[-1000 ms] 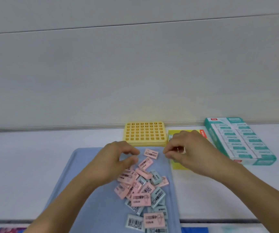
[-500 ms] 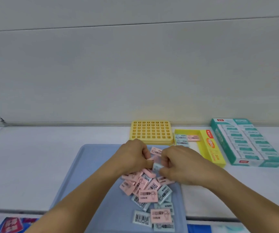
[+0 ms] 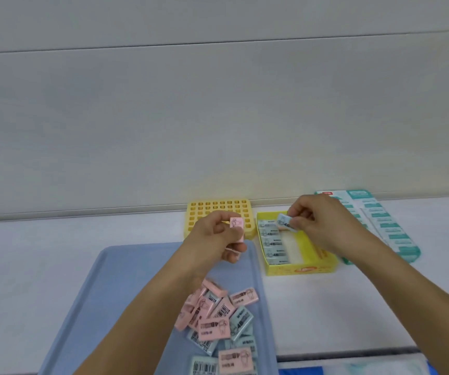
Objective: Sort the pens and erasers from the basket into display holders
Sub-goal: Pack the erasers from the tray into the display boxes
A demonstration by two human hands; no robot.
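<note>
**Kid:** What is the left hand (image 3: 215, 239) doing?

**Helper:** It pinches a pink eraser (image 3: 236, 226) between the thumb and the fingers. The hand is up above the far end of the blue tray (image 3: 115, 288), in front of the yellow holder with holes (image 3: 218, 209).

**Kid:** Is there more in that hand?

**Helper:** Something pink peeks out lower down by the fingers. I cannot tell what it is.

**Kid:** And the right hand (image 3: 315, 220)?

**Helper:** It pinches a light blue eraser (image 3: 285, 222) with its fingertips. That eraser is tilted and sits over the far end of the yellow box (image 3: 312, 266).

**Kid:** What is in the yellow box?

**Helper:** A row of blue erasers (image 3: 272, 240) lined up along its left side. The right side of the box shows a bare floor.

**Kid:** Where are the other erasers?

**Helper:** They lie in a pile of erasers (image 3: 218, 323) at the near end of the tray, pink and blue mixed up, some on top of others. Some show black stripes like a shop code.

**Kid:** What is that green thing?

**Helper:** A green and white box (image 3: 385, 228) lies flat on the white table (image 3: 42, 253), just to the right of the yellow box.
</note>
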